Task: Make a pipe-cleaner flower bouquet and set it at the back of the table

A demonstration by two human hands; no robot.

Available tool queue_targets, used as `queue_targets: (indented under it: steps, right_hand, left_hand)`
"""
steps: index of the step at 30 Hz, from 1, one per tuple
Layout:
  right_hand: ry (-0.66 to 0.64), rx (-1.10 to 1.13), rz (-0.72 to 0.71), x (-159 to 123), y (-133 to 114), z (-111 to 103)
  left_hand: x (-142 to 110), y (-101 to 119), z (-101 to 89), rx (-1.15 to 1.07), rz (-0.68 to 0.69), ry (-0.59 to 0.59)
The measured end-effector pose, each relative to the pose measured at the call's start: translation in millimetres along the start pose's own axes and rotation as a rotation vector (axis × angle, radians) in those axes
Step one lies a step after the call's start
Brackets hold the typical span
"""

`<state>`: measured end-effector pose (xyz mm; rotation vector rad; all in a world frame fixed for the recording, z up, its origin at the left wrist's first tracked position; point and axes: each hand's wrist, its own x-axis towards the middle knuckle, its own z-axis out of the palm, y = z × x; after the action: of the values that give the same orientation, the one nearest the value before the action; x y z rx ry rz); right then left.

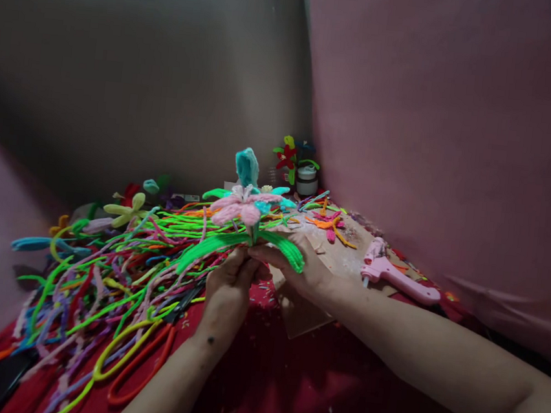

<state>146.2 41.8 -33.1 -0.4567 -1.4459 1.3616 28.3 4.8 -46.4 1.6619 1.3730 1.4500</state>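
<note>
Both hands meet around the lower stem of a pipe-cleaner flower [236, 209], held upright before me. It has fuzzy pink petals and a blue bloom above them. Long bright green leaves [213, 250] arch out to both sides just over my fingers. My left hand [231, 287] is closed on the stem from below, its thumb and fingers pinched together. From the right, my right hand [294, 265] grips at the same spot, with the right-hand green leaf hanging over its back. The stem's lower end is hidden by my fingers.
A heap of coloured pipe cleaners [101, 293] spreads at left, with red-handled scissors [142, 375] by it. A pink glue gun [395, 276] lies on cardboard [349, 256] at right. Behind stand a small white pot [307, 180] and a red flower [286, 157]. Walls close in the sides.
</note>
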Motion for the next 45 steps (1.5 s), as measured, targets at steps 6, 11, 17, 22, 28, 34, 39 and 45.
queue_targets:
  steps: [6,11,17,22,28,34,39,45]
  right_hand:
    - [0.019,0.196,0.06,4.2,14.8,-3.0]
    - [-0.076,0.118,0.079,0.2,7.0,-5.8]
    - [-0.147,0.191,0.175,0.0,-3.1,-4.8]
    - [-0.235,0.142,0.148,2.9,-8.1,-6.3]
    - [-0.153,0.02,0.132,5.4,-17.5,-10.4]
    - [-0.108,-0.017,0.151,11.2,-18.4,-24.0]
    - [-0.375,0.083,0.168,10.0,-15.4,-27.7]
    - [-0.468,0.235,0.235,3.7,-11.1,-18.3]
  left_hand:
    - [1.6,9.9,-0.8,-0.125,-0.032,-0.033]
    - [4.4,9.2,-4.5,-0.168,-0.025,-0.135]
    - [7.2,3.2,-4.5,-0.484,-0.105,-0.265]
    - [8.8,2.8,-8.2,-0.53,-0.159,-0.251]
    - [10.4,0.4,-10.5,-0.603,-0.217,-0.252]
    - [5.0,6.5,-11.1,-0.809,-0.287,-0.354]
    - [-3.3,11.0,-11.5,-0.971,-0.352,-0.574]
    - [-5.2,4.2,-13.8,-0.996,-0.311,-0.721]
